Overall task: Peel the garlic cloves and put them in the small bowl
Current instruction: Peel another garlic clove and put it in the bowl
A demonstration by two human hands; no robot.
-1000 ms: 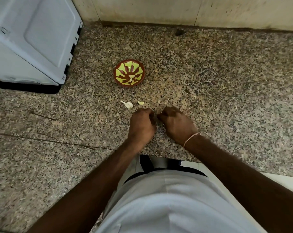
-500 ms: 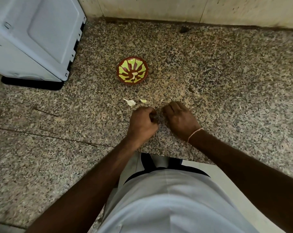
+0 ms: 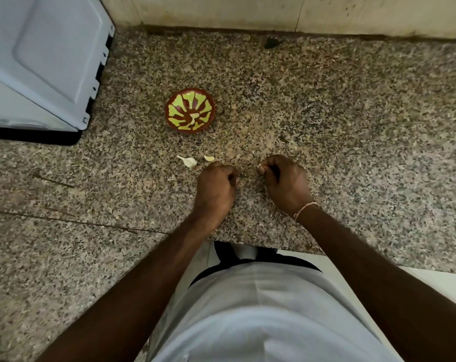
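Observation:
My left hand rests on the granite counter with its fingers curled under; nothing shows inside it. A hand's width to the right, my right hand pinches a small pale garlic clove at its fingertips. Two pale garlic pieces lie on the counter just beyond my left hand: a clove with a pointed tail and a smaller piece. Farther back stands the small bowl, brown with green patterns, with a pale peeled clove in it.
A large white appliance fills the back left corner. A tiled wall runs along the back. The counter's front edge lies just below my wrists, against my body. A dark speck sits near the wall.
My hands were pressed together over one clove; they have now drawn apart, the right hand moving right with the pale clove at its fingertips. The view has shifted slightly.

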